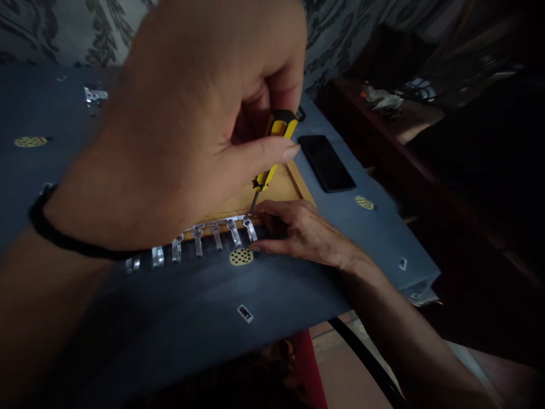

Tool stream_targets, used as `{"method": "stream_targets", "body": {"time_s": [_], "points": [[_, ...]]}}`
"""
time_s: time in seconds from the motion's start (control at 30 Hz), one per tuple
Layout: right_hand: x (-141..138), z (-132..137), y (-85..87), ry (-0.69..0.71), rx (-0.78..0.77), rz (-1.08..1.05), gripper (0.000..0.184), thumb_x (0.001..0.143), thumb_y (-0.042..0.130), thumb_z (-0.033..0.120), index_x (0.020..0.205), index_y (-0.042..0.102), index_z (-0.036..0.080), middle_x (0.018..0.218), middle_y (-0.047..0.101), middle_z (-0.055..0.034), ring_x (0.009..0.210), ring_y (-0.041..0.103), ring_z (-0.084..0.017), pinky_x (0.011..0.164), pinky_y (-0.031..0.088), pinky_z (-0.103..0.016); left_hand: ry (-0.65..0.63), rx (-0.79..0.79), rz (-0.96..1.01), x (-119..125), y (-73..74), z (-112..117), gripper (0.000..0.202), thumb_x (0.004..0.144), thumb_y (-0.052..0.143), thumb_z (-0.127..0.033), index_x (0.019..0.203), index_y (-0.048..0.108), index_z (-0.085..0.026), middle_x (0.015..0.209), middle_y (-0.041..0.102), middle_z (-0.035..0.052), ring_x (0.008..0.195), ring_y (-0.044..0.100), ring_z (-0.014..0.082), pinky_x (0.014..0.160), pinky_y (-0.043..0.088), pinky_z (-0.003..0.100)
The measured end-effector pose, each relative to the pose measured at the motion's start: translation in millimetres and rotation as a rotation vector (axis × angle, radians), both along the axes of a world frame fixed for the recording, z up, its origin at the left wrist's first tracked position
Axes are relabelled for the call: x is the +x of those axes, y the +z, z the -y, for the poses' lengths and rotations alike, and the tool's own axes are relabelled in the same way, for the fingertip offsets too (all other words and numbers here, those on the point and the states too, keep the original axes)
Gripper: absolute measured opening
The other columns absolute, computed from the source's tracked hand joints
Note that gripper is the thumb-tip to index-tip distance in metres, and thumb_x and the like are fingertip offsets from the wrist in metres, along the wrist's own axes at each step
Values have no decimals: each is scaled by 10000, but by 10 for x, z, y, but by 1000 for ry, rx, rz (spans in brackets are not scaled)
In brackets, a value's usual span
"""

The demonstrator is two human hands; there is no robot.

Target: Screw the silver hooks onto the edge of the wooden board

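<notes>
My left hand (pixel 191 130) fills the view close to the camera, a black band on its wrist. It is closed round a yellow and black screwdriver (pixel 264 179) that points down. The tip rests at the rightmost metal bracket (pixel 249 227) in a row of several brackets (pixel 198 238) along the near edge of a wooden board (pixel 279 190). My right hand (pixel 302 233) lies on the blue cloth, index finger and thumb on either side of that bracket, steadying it.
A blue cloth (pixel 264 295) covers the table. A black phone (pixel 326 162) lies right of the board. Yellow dotted discs (pixel 240 257) sit on the cloth. Loose metal parts (pixel 94 95) lie far left. A dark shelf with clutter (pixel 383 102) stands at right.
</notes>
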State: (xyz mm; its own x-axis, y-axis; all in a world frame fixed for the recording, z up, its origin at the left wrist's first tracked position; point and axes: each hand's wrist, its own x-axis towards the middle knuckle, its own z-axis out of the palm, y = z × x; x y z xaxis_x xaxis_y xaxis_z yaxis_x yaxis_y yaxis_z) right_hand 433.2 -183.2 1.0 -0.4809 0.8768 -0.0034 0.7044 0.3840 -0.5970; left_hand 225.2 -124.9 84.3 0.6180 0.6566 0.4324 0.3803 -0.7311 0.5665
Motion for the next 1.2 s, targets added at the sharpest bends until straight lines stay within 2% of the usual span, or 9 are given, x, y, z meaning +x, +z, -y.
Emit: {"method": "stream_targets", "body": {"time_s": [0.1, 0.17, 0.33, 0.43, 0.57, 0.73, 0.97, 1.2], "points": [[-20, 9, 34, -6, -8, 9, 382, 799, 797, 433, 1050, 679, 171, 732, 640, 24, 627, 561, -107, 623, 379, -240, 80, 69, -67, -20, 134, 100, 182, 888, 693, -287, 1026, 663, -173, 874, 657, -54, 865, 682, 143, 939, 578, 460], [-25, 16, 49, -11, -8, 8, 389, 799, 795, 443, 1050, 680, 170, 737, 643, 21, 636, 569, -111, 622, 379, -241, 98, 92, -92, -34, 172, 135, 203, 902, 684, -325, 1029, 653, -170, 890, 657, -50, 852, 683, 133, 882, 599, 420], [-31, 15, 62, -6, -4, 7, 400, 801, 792, 447, 1069, 684, 170, 748, 656, 12, 644, 575, -113, 629, 385, -242, 109, 157, -126, -39, 145, 141, 192, 918, 662, -368, 1023, 650, -207, 941, 680, -52, 923, 693, 141, 897, 598, 380], [-37, 13, 66, -12, -6, 14, 417, 798, 797, 441, 1093, 686, 168, 752, 658, 13, 648, 578, -112, 629, 384, -242, 102, 161, -138, -40, 126, 133, 167, 911, 660, -366, 1012, 638, -235, 944, 683, -48, 913, 705, 158, 889, 599, 391], [-42, 21, 76, -8, -3, 5, 425, 802, 792, 452, 1104, 688, 172, 748, 656, 14, 646, 573, -113, 633, 387, -247, 92, 161, -130, -53, 125, 119, 153, 936, 590, -343, 1012, 636, -218, 902, 680, -29, 842, 697, 163, 900, 589, 431], [-41, 21, 77, -5, -17, 1, 416, 807, 788, 451, 1101, 687, 176, 759, 662, 10, 659, 581, -117, 637, 393, -246, 85, 169, -127, -70, 144, 117, 127, 918, 605, -333, 986, 640, -231, 899, 689, -12, 827, 693, 181, 892, 586, 450], [-44, 15, 76, -8, -6, 11, 415, 802, 791, 450, 1093, 686, 174, 755, 659, 12, 661, 583, -118, 636, 385, -243, 93, 129, -117, -46, 119, 118, 154, 905, 629, -340, 998, 641, -218, 889, 685, -7, 818, 690, 188, 847, 581, 427], [-55, 14, 86, -2, -13, 5, 414, 809, 787, 435, 1105, 677, 166, 755, 658, 10, 652, 573, -114, 638, 390, -247, 108, 223, -165, -26, 132, 124, 139, 910, 660, -299, 1008, 636, -205, 906, 673, -23, 831, 681, 165, 824, 567, 388]]}}
